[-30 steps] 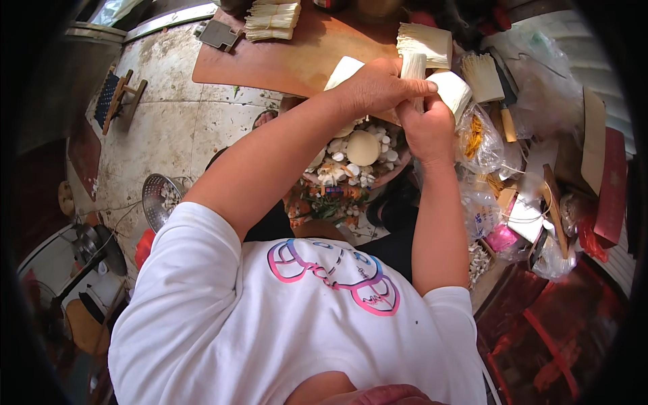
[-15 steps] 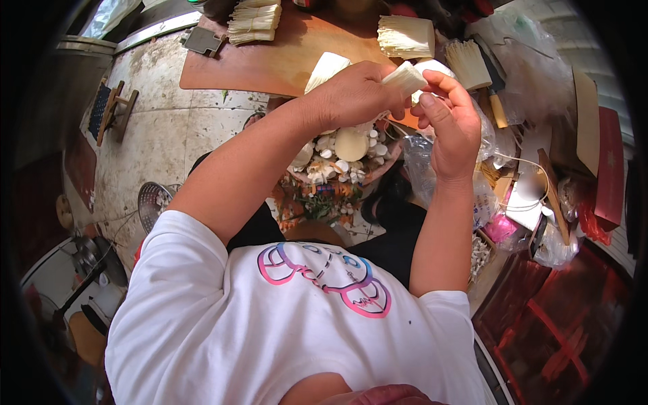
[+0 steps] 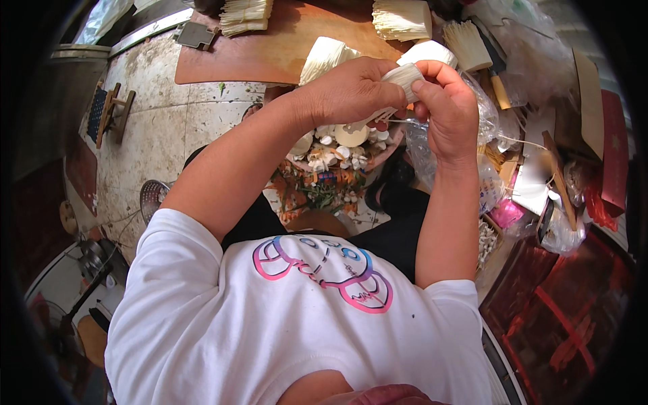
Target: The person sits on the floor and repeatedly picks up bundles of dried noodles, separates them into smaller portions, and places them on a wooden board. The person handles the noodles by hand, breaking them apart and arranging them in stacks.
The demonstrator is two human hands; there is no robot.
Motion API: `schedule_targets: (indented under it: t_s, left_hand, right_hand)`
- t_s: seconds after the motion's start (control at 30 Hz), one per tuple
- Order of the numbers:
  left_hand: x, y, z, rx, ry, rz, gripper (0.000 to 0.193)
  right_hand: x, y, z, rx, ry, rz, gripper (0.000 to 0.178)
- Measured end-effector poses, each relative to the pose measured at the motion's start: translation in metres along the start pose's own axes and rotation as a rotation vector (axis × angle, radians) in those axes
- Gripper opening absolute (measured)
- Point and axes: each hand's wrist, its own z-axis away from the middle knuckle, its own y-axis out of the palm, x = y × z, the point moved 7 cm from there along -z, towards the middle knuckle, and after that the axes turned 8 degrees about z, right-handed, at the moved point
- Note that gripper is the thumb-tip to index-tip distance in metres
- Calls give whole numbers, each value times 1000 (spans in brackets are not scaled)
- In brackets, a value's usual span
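My left hand point(image 3: 361, 91) grips a small pale bundle of enoki mushrooms point(image 3: 402, 75) over the near edge of the board, with thin stems poking out below the fingers. My right hand point(image 3: 447, 101) pinches the bundle's right end between thumb and fingers. A thin pale strand runs out under the hands; what it is, I cannot make out. Close behind my hands lie another enoki bundle point(image 3: 327, 57) and a rounded white bundle point(image 3: 428, 52). Below them, a basin point(image 3: 386, 165) holds white cut ends and mushroom scraps. The undersides of both hands are hidden.
On the brown board point(image 3: 283, 40) stand more enoki bundles point(image 3: 246, 15). A knife with a wooden handle point(image 3: 499, 91) lies at its right. Clear plastic bags point(image 3: 533, 61) and cardboard point(image 3: 588, 101) crowd the right side. At left are a small stool point(image 3: 116, 115) and a metal colander point(image 3: 154, 199).
The bundle in my hands has turned, and its flat stem side shows more. My right thumb has closed onto it, and the right fingers have come nearer the left hand.
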Motion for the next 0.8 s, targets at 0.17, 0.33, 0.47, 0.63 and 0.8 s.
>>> schedule_targets:
  t_s: [0.17, 0.33, 0.47, 0.63, 0.8]
  left_hand:
    - [-3, 9, 5, -16, -9, -42, 27]
    - [-4, 10, 2, -88, 78, -98, 25]
    - [5, 7, -2, -103, 107, -97, 25]
    - [7, 7, -2, -56, 36, -46, 27]
    - [6, 5, 2, -109, -42, 238, 27]
  right_hand:
    - [1, 3, 0, -50, 7, -36, 17]
    - [-8, 4, -7, -111, -37, -41, 13]
    - [-4, 7, -7, -146, -78, 23, 11]
    - [-5, 5, -7, -164, -51, 156, 11]
    - [-12, 2, -9, -65, 94, -74, 23]
